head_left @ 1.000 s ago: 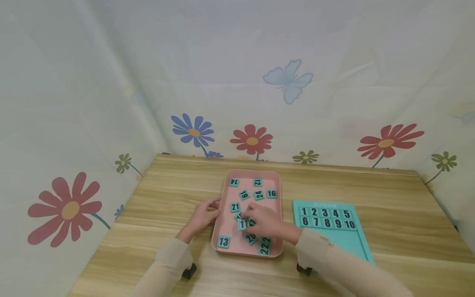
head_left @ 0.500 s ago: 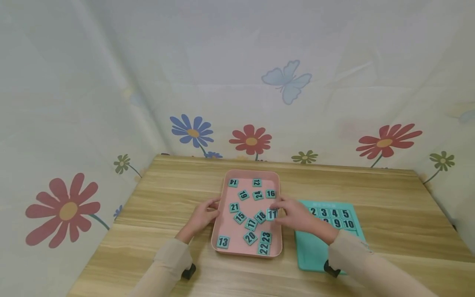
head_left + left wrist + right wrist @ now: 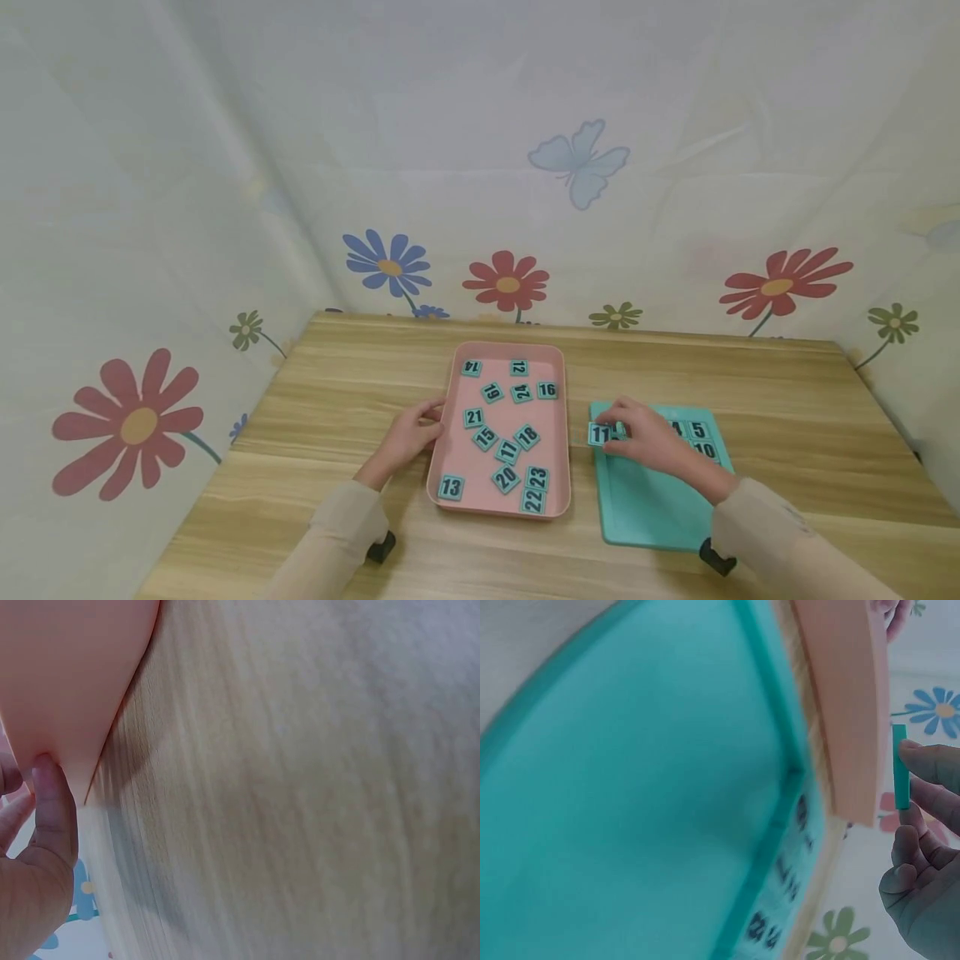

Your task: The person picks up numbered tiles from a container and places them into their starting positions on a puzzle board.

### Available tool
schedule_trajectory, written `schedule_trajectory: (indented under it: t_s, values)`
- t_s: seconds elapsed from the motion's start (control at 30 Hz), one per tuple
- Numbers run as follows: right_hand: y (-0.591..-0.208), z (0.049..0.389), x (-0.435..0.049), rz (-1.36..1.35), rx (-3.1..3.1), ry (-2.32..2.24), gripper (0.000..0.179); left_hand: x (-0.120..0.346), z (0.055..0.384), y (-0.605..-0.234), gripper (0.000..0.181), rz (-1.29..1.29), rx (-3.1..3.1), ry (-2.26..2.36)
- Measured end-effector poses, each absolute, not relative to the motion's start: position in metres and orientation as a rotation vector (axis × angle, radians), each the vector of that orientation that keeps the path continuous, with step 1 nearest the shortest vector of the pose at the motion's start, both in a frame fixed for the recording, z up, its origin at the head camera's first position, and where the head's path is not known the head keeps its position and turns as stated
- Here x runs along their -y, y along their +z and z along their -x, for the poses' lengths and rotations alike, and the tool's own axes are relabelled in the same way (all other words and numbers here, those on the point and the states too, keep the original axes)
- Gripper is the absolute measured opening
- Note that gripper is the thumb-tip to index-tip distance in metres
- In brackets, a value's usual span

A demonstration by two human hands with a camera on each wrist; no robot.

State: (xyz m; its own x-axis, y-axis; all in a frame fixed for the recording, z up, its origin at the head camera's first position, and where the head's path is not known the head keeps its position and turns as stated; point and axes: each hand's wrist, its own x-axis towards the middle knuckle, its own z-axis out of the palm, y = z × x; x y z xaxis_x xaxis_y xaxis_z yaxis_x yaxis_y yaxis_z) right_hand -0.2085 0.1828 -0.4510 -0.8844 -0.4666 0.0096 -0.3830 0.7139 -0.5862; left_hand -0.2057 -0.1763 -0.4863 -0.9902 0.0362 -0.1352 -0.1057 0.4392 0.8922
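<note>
In the head view my right hand (image 3: 651, 439) pinches a teal number tile (image 3: 597, 434) marked 11 over the upper left of a teal number board (image 3: 652, 512). From the right wrist, the tile (image 3: 901, 766) shows edge-on between thumb and fingers, raised above the board. Numbers fill the board's top rows, partly hidden by the hand; the lower part is bare teal. My left hand (image 3: 406, 437) grips the left rim of a pink tray (image 3: 468, 462), its thumb on the outer wall in the left wrist view. Several loose tiles, such as 13 (image 3: 451, 487) and 21 (image 3: 474, 417), lie in the tray.
Tray and board stand side by side on a wood-grain table (image 3: 360, 367), a narrow strip of wood between them. Behind the table hangs a pale curtain (image 3: 420, 150) printed with flowers and a butterfly.
My right hand has lifted the 11 tile out of the tray's middle and carried it right, past the tray's rim to the board. The left hand stays at the tray.
</note>
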Motion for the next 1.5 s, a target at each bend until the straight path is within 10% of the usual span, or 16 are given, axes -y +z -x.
schedule_trajectory:
  t_s: [1.5]
  values:
    - [-0.484, 0.193, -0.198, 0.607, -2.837, -0.560, 0.039, 0.178, 0.208, -0.490, 0.045, 0.047, -2.561, 1.572]
